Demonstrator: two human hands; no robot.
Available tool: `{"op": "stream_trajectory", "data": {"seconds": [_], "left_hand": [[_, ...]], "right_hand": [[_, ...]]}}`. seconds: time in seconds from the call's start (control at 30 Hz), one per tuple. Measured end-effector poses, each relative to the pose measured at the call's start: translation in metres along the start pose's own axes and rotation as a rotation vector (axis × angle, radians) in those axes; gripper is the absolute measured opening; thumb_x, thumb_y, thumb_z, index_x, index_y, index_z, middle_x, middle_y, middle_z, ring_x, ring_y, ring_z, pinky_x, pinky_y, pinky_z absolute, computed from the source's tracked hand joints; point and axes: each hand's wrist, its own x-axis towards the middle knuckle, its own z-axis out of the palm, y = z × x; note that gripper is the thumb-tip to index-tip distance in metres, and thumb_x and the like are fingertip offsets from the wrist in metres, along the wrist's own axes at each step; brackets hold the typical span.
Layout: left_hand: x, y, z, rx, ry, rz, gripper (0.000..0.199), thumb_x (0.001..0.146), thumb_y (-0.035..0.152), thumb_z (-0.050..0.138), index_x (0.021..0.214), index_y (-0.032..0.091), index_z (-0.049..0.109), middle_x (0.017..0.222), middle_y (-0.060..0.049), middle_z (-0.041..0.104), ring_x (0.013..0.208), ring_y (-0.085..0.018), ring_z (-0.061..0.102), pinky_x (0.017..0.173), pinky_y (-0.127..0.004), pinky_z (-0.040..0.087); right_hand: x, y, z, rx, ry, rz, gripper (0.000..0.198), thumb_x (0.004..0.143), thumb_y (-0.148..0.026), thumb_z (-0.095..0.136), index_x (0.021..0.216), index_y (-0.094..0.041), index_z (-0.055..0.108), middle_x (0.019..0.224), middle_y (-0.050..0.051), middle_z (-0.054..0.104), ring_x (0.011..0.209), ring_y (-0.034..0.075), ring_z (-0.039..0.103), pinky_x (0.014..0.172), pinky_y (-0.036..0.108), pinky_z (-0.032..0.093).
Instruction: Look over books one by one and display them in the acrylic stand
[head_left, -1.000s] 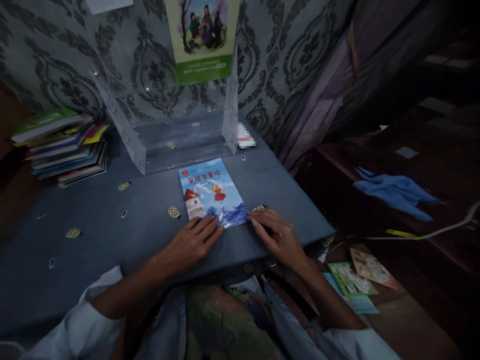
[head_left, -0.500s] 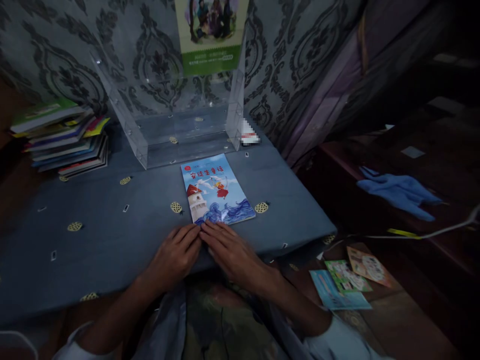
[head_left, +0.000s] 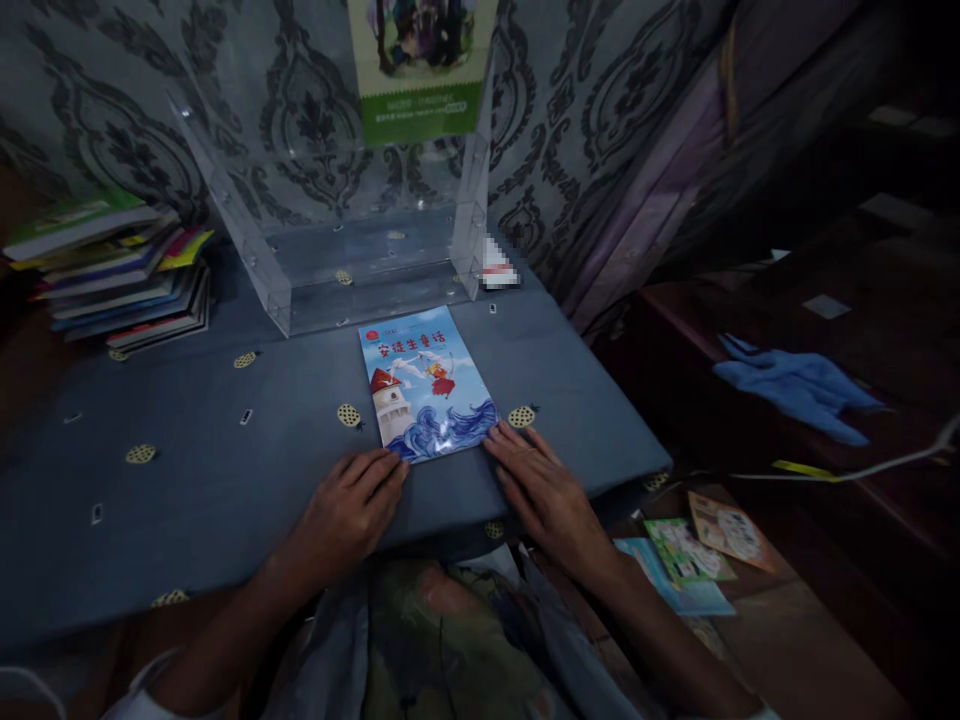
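A blue picture-covered book point(head_left: 429, 385) with red Chinese title characters lies flat and closed on the table. Its cover shows a girl, a red-roofed tower and dark blue waves. My left hand point(head_left: 358, 500) rests at the book's near left corner, fingers stretched out and fingertips touching its edge. At the near right corner lies my right hand point(head_left: 544, 485), its fingers extended, with the tips on or against the book's edge. Neither hand grips the book.
Behind the book stands a clear acrylic rack point(head_left: 375, 295) with a green-and-cream book point(head_left: 420, 110) upright in it. A book stack point(head_left: 120, 275) sits at the left on the blue tablecloth point(head_left: 202, 500). Below right are several booklets point(head_left: 690, 550); a blue cloth point(head_left: 799, 385) lies farther right.
My right hand has moved right, away from my left hand, to the book's near right corner. My left hand stays at the left corner. The book has shifted barely, if at all.
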Motion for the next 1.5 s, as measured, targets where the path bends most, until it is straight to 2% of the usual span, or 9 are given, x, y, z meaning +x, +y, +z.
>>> {"op": "stream_trajectory", "data": {"seconds": [0.3,0.53,0.7,0.8,1.03,1.13,1.27,1.37,1.5], "left_hand": [[0.012,-0.027,0.003,-0.042,-0.07,-0.126,0.031,0.103,0.025,0.043,0.124,0.016,0.063,0.123,-0.011,0.07,0.109,-0.024,0.067,0.092,-0.041,0.056],[0.041,-0.082,0.026,-0.11,-0.132,-0.241,0.034,0.102,0.029,0.044,0.13,0.019,0.06,0.132,-0.011,0.064,0.119,-0.025,0.063,0.101,-0.044,0.054],[0.07,-0.128,0.041,-0.056,-0.149,-0.293,0.036,0.101,0.03,0.044,0.128,0.016,0.062,0.134,-0.013,0.064,0.123,-0.026,0.06,0.106,-0.043,0.05],[0.081,-0.144,0.046,-0.045,-0.159,-0.315,0.038,0.099,0.028,0.046,0.13,0.013,0.061,0.134,-0.013,0.063,0.123,-0.026,0.06,0.107,-0.042,0.048],[0.078,-0.144,0.055,-0.001,-0.096,-0.335,0.038,0.101,0.029,0.045,0.132,0.014,0.06,0.136,-0.014,0.062,0.121,-0.026,0.06,0.101,-0.044,0.05],[0.076,-0.143,0.058,0.001,-0.07,-0.318,0.038,0.101,0.028,0.044,0.132,0.014,0.06,0.135,-0.014,0.063,0.121,-0.026,0.061,0.099,-0.043,0.05],[0.075,-0.143,0.06,-0.006,-0.041,-0.317,0.037,0.102,0.028,0.042,0.133,0.015,0.059,0.135,-0.014,0.063,0.122,-0.026,0.061,0.097,-0.043,0.051],[0.074,-0.143,0.061,0.003,-0.036,-0.324,0.038,0.102,0.027,0.042,0.134,0.016,0.058,0.135,-0.014,0.063,0.122,-0.026,0.061,0.097,-0.043,0.051],[0.073,-0.143,0.062,0.005,-0.032,-0.319,0.038,0.102,0.028,0.043,0.134,0.016,0.058,0.136,-0.013,0.063,0.121,-0.026,0.062,0.097,-0.045,0.051]], "right_hand": [[-0.001,0.004,0.005,0.053,0.055,-0.01,0.049,0.099,-0.014,0.048,0.147,-0.025,0.048,0.139,0.01,0.063,0.135,0.026,0.053,0.113,0.055,0.046],[0.001,0.004,0.005,0.039,0.077,-0.012,0.046,0.099,-0.015,0.048,0.144,-0.025,0.053,0.137,0.009,0.065,0.133,0.026,0.056,0.111,0.054,0.049],[0.003,0.002,0.002,0.022,0.098,-0.036,0.043,0.098,-0.014,0.05,0.14,-0.022,0.056,0.134,0.01,0.067,0.129,0.025,0.06,0.108,0.048,0.053],[0.006,0.002,-0.005,0.003,0.063,-0.026,0.042,0.098,-0.016,0.051,0.138,-0.023,0.058,0.132,0.01,0.069,0.126,0.025,0.063,0.105,0.048,0.054],[0.047,0.002,-0.021,0.01,-0.071,-0.042,0.028,0.099,-0.024,0.051,0.121,-0.024,0.068,0.107,0.009,0.078,0.099,0.025,0.073,0.087,0.042,0.061],[0.079,-0.005,-0.007,0.017,-0.17,-0.162,0.031,0.1,-0.021,0.048,0.126,-0.021,0.066,0.121,0.01,0.073,0.113,0.024,0.069,0.098,0.041,0.058],[0.114,-0.013,0.029,-0.013,-0.321,-0.312,0.043,0.099,-0.019,0.049,0.141,-0.009,0.053,0.149,0.019,0.052,0.142,0.026,0.046,0.116,0.044,0.045],[0.133,-0.007,0.052,-0.06,-0.372,-0.324,0.052,0.097,-0.024,0.056,0.142,0.001,0.049,0.151,0.025,0.046,0.146,0.031,0.038,0.119,0.046,0.039],[0.157,0.016,0.063,-0.094,-0.353,-0.26,0.055,0.1,-0.029,0.052,0.146,0.001,0.044,0.154,0.026,0.041,0.149,0.031,0.031,0.122,0.049,0.033]]}}
